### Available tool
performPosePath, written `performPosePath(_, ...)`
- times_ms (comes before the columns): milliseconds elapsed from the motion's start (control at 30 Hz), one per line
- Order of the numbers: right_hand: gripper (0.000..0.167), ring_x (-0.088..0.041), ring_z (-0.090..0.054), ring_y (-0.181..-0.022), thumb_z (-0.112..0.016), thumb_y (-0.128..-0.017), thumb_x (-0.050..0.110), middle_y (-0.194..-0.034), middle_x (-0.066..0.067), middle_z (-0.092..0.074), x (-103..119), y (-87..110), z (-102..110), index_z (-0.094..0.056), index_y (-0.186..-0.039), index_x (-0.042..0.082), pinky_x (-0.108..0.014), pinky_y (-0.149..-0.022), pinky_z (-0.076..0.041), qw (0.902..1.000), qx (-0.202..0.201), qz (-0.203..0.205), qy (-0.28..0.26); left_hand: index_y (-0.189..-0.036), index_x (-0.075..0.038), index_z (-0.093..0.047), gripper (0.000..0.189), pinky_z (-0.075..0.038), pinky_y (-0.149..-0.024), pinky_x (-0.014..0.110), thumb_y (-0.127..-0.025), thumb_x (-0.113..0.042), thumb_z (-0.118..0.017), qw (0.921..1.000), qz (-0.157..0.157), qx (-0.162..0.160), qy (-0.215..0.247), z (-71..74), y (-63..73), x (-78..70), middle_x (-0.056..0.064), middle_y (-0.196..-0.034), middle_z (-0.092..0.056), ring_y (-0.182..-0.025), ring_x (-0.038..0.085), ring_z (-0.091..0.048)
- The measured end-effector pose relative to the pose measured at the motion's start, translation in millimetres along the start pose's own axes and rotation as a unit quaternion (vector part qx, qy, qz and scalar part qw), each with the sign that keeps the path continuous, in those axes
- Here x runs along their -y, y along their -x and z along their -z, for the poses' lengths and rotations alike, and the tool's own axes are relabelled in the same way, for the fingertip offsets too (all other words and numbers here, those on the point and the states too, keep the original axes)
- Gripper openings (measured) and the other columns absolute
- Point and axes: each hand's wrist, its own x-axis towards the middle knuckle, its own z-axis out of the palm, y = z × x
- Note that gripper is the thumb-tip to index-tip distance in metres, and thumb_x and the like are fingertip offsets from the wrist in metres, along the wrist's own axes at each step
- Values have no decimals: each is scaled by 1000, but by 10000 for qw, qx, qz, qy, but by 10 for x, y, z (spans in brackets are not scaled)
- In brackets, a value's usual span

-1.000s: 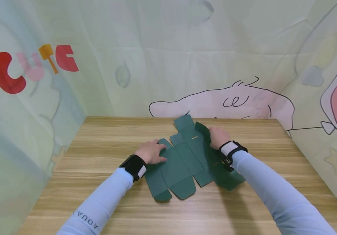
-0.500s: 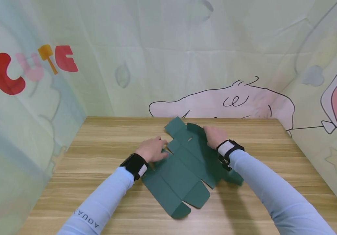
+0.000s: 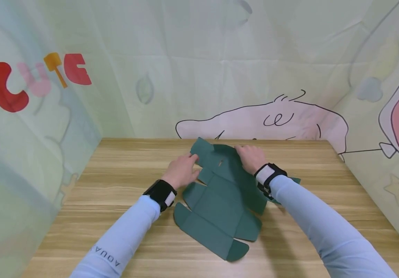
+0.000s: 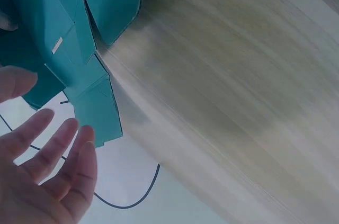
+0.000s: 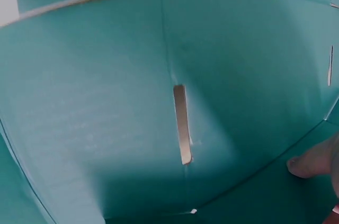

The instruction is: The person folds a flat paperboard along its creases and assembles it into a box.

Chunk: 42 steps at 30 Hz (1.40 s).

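Head: right grip (image 3: 251, 159) on green cardboard (image 3: 220, 200)

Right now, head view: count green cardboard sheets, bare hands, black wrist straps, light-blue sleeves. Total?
Green cardboard sheet: 1
Bare left hand, bare right hand: 2
Black wrist straps: 2
Light-blue sleeves: 2
Total: 7

slotted green cardboard sheet (image 3: 220, 202), creased, unfolded, right side bent up, over wooden table (image 3: 130, 162)
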Motion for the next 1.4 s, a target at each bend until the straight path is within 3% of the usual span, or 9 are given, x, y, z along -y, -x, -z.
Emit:
performPosePath(167,21,-30,-65,-67,-58,-92,-7,-91,-17,-73,27,-14,32,-66,-108,3,-43,-52,-52,9988,-354,225,270,-134,-5,-57,40,-58,-86,41,-99,-24,-62,9992,37,-345,186,6,-55,-27,14,-126,-64,-109,31,-66)
performPosePath(333,18,-33,-69,-77,-56,-96,-3,-95,-18,-72,64,-23,66,-64,-109,5,-46,-57,-55,9959,-636,459,458,-137,-4,-55,43,-58,-88,41,-99,-23,-62,9971,108,-712,232,11,-111,-76,15,-129,-61,-112,31,-64)
performPosePath(667,27,-35,-71,-93,-60,-91,-8,-106,-17,-73,122,-57,97,-68,-114,5,-48,-65,-58,9930,-861,733,353,-140,-3,-55,46,-55,-96,43,-99,-23,-63,9906,120,-1355,109,30,-260,-184,17,-135,-58,-117,35,-61)
performPosePath(967,26,-30,-70,-86,-66,-89,-8,-102,-14,-74,178,-66,76,-71,-110,7,-43,-62,-59,9816,-1469,1091,539,-133,0,-61,40,-54,-100,43,-99,-19,-64,9892,322,-1391,322,72,-406,-260,19,-132,-63,-119,35,-62)
performPosePath(1167,30,-30,-69,-86,-70,-84,-11,-99,-14,-71,187,-36,67,-70,-109,5,-42,-57,-58,9809,-1460,1189,487,-127,-1,-65,33,-55,-98,44,-102,-22,-59,9895,438,-1320,380,46,-460,-286,17,-128,-66,-117,33,-65)
performPosePath(1400,31,-29,-69,-81,-70,-83,-11,-96,-13,-69,166,-40,64,-69,-109,5,-41,-53,-56,9769,-1593,1301,581,-115,-3,-69,24,-57,-89,43,-102,-21,-59,9830,483,-1642,657,-36,-499,-300,14,-116,-72,-105,31,-70)
